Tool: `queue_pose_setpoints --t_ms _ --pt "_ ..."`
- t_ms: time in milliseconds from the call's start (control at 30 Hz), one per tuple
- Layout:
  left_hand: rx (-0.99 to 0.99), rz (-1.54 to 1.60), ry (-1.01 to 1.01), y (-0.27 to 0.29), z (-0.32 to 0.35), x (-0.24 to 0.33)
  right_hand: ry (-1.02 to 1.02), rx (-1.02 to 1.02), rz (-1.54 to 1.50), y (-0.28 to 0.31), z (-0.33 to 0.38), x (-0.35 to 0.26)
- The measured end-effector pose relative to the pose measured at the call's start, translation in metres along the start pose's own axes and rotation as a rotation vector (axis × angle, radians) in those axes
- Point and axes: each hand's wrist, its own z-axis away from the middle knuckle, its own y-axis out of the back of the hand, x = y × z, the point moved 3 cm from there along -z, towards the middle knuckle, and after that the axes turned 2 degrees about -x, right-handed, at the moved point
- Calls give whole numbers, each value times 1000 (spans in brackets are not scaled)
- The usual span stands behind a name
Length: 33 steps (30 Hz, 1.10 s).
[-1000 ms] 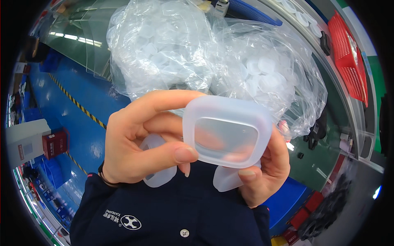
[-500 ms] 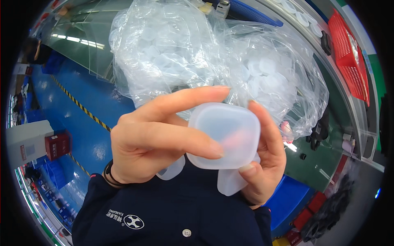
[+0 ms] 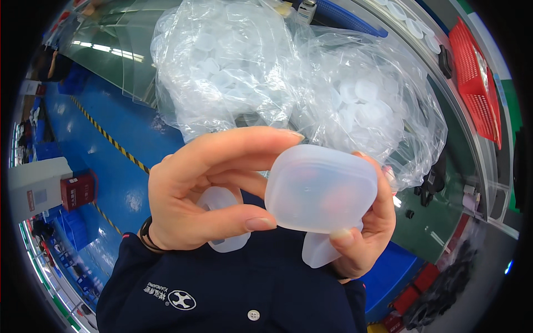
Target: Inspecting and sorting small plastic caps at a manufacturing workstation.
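A rounded-square, frosted plastic box [image 3: 319,191] is held up in front of my chest, its broad face and one side wall in sight. My right hand [image 3: 369,233] grips its right edge, thumb at the lower corner and fingers behind. Tucked under that box in the same hand is a second frosted piece [image 3: 319,250], partly hidden. My left hand [image 3: 191,194] curves around the box's left side, thumb and forefinger spread at its edge. Another frosted piece [image 3: 230,241] sits within the left hand's lower fingers, which are mostly hidden.
Two clear plastic bags [image 3: 227,66] [image 3: 361,105] full of similar frosted pieces lie on the green table [image 3: 119,69]. A red basket [image 3: 474,83] stands at the right, a blue tray [image 3: 350,19] at the back. Several pieces lie along a ledge [image 3: 413,28] at far right.
The box has moved slightly right and tilted, so its side wall shows more. My left thumb has come off its face to the lower left edge, uncovering more of the piece in that hand.
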Motion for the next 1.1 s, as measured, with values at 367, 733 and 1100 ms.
queue_pose_setpoints --t_ms 367,733,1100 --pt "6 -3 -126 -1 -4 -5 40 -57 100 -5 -2 4" --pt "-27 -136 -104 -4 -6 -1 -2 21 214 -1 1 6" --pt "-54 -214 -143 7 -7 -25 188 -140 469 -6 -11 -9"
